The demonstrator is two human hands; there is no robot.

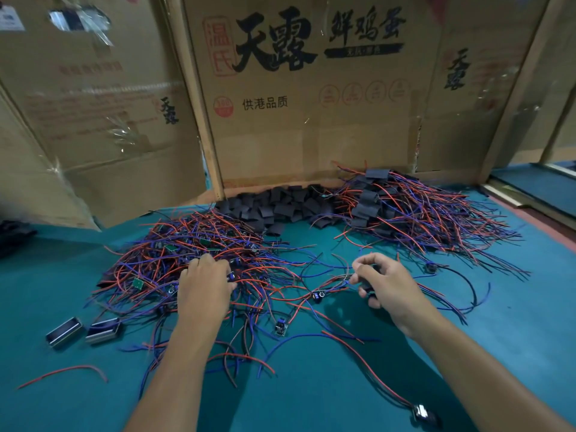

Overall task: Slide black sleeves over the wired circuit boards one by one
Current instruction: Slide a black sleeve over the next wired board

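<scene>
A tangled heap of bare circuit boards with red and blue wires [174,260] lies on the green table at the left centre. My left hand [204,286] rests palm down on this heap, its fingers curled into the wires. My right hand [381,283] hovers to the right and pinches a black sleeve [367,283] between its curled fingers and thumb. Loose black sleeves [280,207] are piled at the back centre. Behind and to the right sits a pile of sleeved boards [405,210] with their wires fanned out.
Cardboard walls [311,104] close off the back of the green table [311,385]. Two small metal-framed blocks [82,331] lie at the front left. A single board on a long red wire [422,411] lies near the front edge. Stray wires trail between the hands.
</scene>
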